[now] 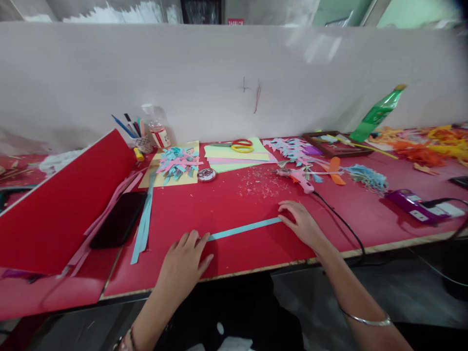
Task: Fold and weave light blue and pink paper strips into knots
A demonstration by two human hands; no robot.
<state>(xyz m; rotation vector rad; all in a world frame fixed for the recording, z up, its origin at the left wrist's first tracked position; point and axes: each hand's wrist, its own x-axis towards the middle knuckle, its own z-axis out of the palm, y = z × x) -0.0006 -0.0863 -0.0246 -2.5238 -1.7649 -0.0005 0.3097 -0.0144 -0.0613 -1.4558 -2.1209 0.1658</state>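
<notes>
A narrow light blue paper strip [244, 228] lies stretched across the red tabletop between my two hands. At its left end rests my left hand [185, 258], fingertips on the strip and thumb spread away from it. My right hand [300, 222] has thumb and index finger curled at the other end, where the thumb covers the strip's tip. More blue strips [143, 229] lie to the left, beside a black phone [119, 219]. Beyond my right hand is a pink glue gun [298, 179] with its black cord.
Cut paper pieces [179, 163] lie on a yellow sheet. Scissors [237, 145] rest on coloured paper near a round tin [206, 175]. A red board [73, 204] leans at left. Toward the right are a wooden tray [340, 146], green bottle [378, 117] and purple power strip [417, 207].
</notes>
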